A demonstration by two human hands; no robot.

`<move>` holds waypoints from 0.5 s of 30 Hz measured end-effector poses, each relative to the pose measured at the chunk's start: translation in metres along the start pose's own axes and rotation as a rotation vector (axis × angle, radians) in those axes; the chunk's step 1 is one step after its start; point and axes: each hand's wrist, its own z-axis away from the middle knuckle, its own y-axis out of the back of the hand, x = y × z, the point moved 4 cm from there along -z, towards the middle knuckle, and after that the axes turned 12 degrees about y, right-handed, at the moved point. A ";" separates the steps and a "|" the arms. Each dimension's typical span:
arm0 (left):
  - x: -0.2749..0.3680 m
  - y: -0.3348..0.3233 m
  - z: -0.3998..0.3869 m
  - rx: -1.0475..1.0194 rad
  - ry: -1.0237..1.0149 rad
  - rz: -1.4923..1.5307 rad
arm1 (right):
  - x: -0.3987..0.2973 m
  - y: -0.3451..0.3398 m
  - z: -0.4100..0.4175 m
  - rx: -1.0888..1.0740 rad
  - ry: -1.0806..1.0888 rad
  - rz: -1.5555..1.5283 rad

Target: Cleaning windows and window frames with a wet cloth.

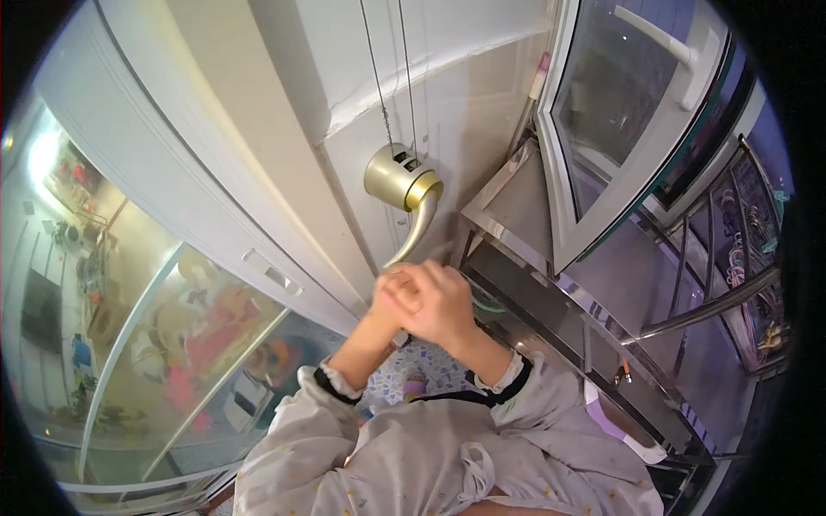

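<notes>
A hand-crank winch [393, 177] with a champagne-coloured metal housing and a gold collar is fixed to the wall ahead of me. Its curved crank arm [423, 226] runs down to my hands, which hide the grip at its end. My left hand [392, 300] is closed around that end. Pressed against it, my right hand [445, 303] is also closed there, its fingers overlapping the left. Two thin steel cables [405, 71] rise from slots in the housing.
A white sliding door frame [193, 161] and a glass panel [213, 361] stand at left. On the right, an open window sash [619, 129] juts over a metal-edged shelf unit [516, 193]. Metal railings [710, 303] lie beyond. Below is a mosaic-patterned floor [445, 367].
</notes>
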 end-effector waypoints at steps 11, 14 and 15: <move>0.038 0.035 -0.178 0.311 0.166 0.369 | 0.002 0.082 -0.138 0.237 0.316 0.025; 0.060 0.022 -0.209 0.181 0.076 -0.114 | 0.031 0.096 -0.147 0.283 0.279 0.001; 0.060 0.009 -0.215 0.121 0.038 -0.107 | 0.047 0.100 -0.149 0.298 0.236 -0.002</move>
